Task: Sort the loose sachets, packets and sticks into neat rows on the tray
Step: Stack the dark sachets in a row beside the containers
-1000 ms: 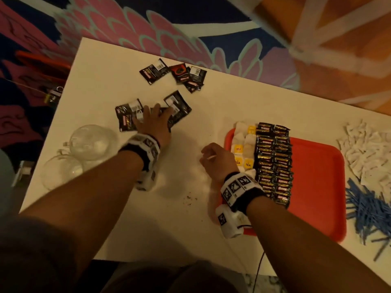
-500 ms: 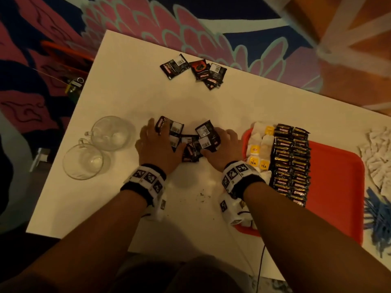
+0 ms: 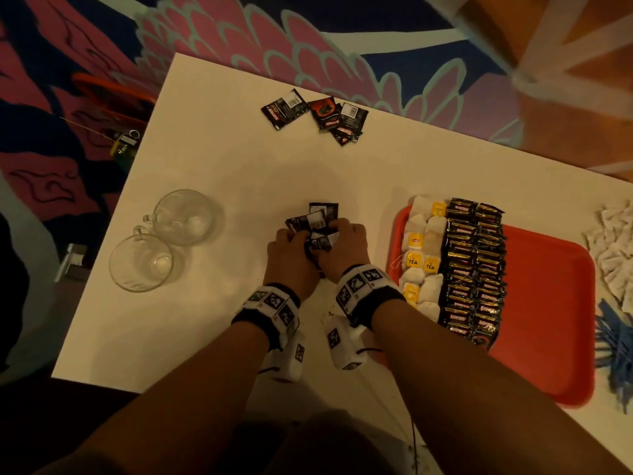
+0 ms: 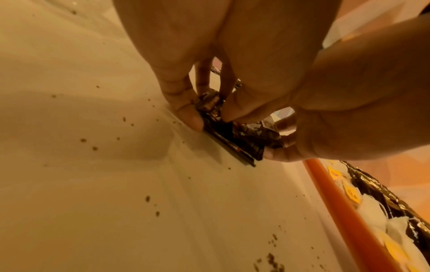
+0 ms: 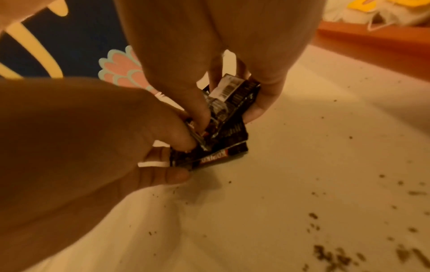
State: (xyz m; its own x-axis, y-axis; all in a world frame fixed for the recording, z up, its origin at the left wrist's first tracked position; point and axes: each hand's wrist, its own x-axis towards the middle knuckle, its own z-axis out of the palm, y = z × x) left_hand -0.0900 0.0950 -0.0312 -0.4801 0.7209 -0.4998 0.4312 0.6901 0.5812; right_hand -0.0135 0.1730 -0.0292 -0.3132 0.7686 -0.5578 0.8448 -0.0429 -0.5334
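Note:
Both hands hold a bunch of black packets on the white table, left of the red tray. My left hand grips the bunch from the left and my right hand from the right. In the left wrist view my fingers curl onto the packets, which stand on edge on the table. The right wrist view has the packets pinched between both hands. Rows of tea bags and dark sachets lie on the tray's left part.
More loose black packets lie near the table's far edge. Two glass cups stand at the left. White sachets and blue sticks are heaped right of the tray. Dark crumbs dot the table by my wrists.
My left hand dragged the scattered black packets toward the middle, the right hand joined it, and the two hands closed in and pressed the packets into one bunch.

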